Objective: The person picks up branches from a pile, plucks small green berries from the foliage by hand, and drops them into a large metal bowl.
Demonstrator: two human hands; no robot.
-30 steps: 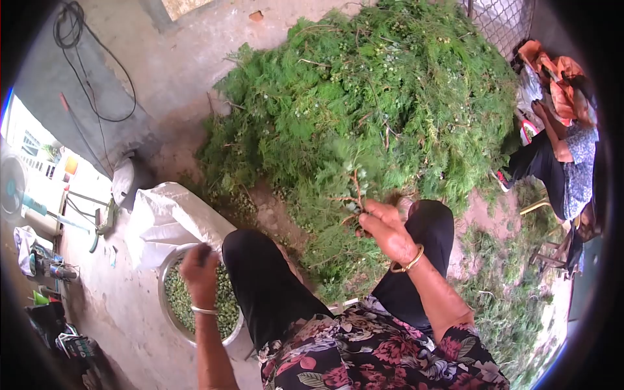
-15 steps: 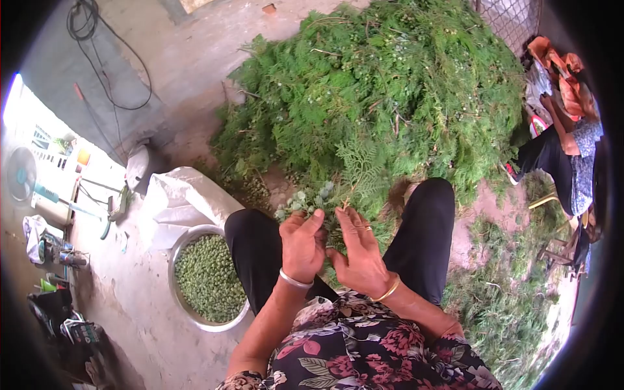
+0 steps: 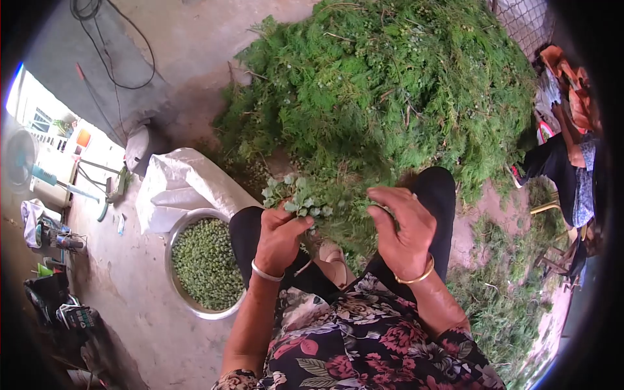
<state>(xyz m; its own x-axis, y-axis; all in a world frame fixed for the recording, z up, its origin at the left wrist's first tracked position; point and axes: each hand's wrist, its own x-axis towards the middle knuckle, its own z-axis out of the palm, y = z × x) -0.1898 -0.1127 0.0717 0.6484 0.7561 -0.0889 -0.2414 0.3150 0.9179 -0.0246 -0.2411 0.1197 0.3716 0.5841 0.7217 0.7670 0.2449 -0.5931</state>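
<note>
My left hand (image 3: pixel 278 242) is closed round a cluster of pale green seed cones (image 3: pixel 302 197) on their stems, above my left knee. To the right, my right hand (image 3: pixel 408 231) is raised near my other knee, thumb apart from the fingers, with nothing visible in it. Beyond both hands rises a large heap of green feathery conifer branches (image 3: pixel 390 91). A round metal basin (image 3: pixel 171 270), filled with small green cones (image 3: pixel 207 263), stands on the floor beside my left leg.
A white sack (image 3: pixel 185 185) lies just behind the basin. At the right edge sits another person (image 3: pixel 565 169). Loose sprigs (image 3: pixel 487 305) cover the floor on my right. A fan (image 3: pixel 23 156) and a black bag (image 3: pixel 52 305) are on the left.
My hands have drawn apart: the left moved a little left with the cone cluster, the right moved right and opened. The feathery sprig seen between them is no longer in my right fingers.
</note>
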